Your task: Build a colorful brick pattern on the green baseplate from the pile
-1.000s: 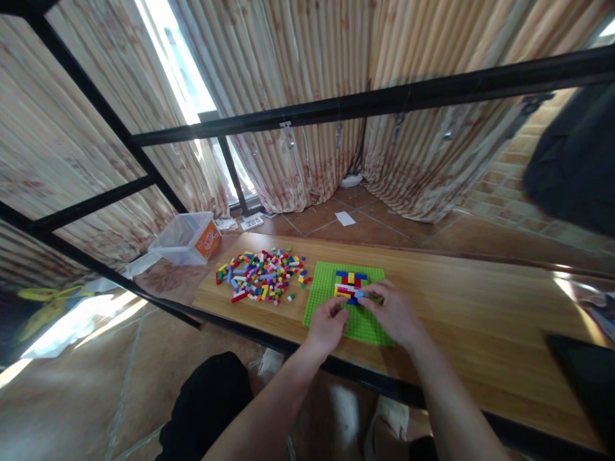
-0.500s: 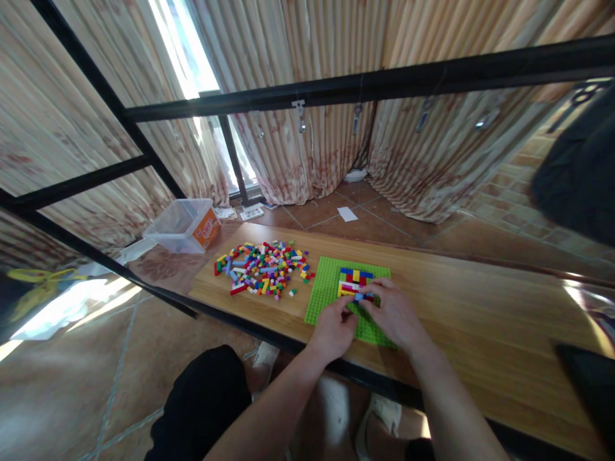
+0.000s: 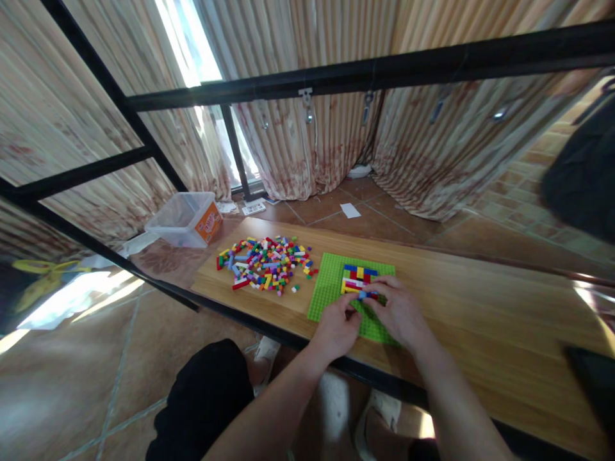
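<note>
A green baseplate (image 3: 323, 289) lies on the wooden table with a flat build of toy bricks (image 3: 359, 276) on it, in blue, yellow, red, white and pink rows. At the build's near edge a small light blue brick (image 3: 362, 295) shows between my fingertips. My left hand (image 3: 339, 325) is closed at its left side, thumb and index finger bent toward it. From the right, my right hand (image 3: 400, 312) pinches at the same brick, its fingers covering part of the build's right side. Whether the brick is seated on the plate cannot be made out.
A pile of loose mixed bricks (image 3: 269, 261) spreads left of the baseplate on the wooden table (image 3: 480, 307). A clear plastic bin (image 3: 180, 221) with an orange label stands on the floor beyond. A black metal bar (image 3: 336, 86) crosses above. A dark flat object (image 3: 593, 378) lies at right.
The view has shifted slightly. Both hands stay at the light blue brick by the build's near edge, with hardly any movement of the fingers.
</note>
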The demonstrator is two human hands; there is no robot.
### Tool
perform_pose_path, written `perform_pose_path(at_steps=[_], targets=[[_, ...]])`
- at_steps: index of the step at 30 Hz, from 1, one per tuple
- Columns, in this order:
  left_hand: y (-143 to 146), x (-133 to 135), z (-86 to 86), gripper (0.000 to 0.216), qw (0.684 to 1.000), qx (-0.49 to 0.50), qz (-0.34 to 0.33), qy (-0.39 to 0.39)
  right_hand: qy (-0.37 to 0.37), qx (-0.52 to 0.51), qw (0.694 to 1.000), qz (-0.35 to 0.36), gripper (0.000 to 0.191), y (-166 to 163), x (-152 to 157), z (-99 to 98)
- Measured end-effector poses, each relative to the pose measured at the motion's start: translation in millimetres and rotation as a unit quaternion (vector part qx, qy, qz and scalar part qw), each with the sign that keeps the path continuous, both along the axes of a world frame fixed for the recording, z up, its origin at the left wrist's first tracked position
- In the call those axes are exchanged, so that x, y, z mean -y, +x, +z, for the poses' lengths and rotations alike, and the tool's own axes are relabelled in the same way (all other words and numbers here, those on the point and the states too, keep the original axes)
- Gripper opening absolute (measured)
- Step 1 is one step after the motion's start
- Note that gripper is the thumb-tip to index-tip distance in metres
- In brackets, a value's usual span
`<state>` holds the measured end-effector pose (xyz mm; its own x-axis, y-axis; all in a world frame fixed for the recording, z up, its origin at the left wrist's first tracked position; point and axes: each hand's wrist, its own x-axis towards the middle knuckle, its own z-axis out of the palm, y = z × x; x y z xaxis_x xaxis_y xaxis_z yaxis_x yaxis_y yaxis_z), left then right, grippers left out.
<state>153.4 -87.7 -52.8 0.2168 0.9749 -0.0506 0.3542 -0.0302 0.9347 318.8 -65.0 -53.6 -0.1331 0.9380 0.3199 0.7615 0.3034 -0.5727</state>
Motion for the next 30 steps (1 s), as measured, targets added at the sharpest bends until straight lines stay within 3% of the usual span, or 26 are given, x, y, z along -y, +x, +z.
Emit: perform_pose_path(at_steps=[6, 14, 20, 30], targets=[[0, 1, 0.7, 0.045, 1.000, -0.005, -0.004, 0.001, -0.019, -0.042, 0.999, -0.024, 0.025, -3, -1, 3.3], [2, 2, 0.6, 0.045, 1.000, -0.024, -0.003, 0.010, -0.038, -0.055, 0.984, -0.164, 0.042, -15, -7, 2.5], [3, 3, 3.8, 0.045, 0.999, -0.044, -0.004, 0.011, -0.065, -0.031, 0.984, -0.164, 0.043, -14, -8, -5.0], [6, 5, 10.2, 0.051, 0.997, -0.072, -0.020, -0.007, 0.005, 0.025, 0.987, -0.159, 0.047, -19, -5, -17.9]])
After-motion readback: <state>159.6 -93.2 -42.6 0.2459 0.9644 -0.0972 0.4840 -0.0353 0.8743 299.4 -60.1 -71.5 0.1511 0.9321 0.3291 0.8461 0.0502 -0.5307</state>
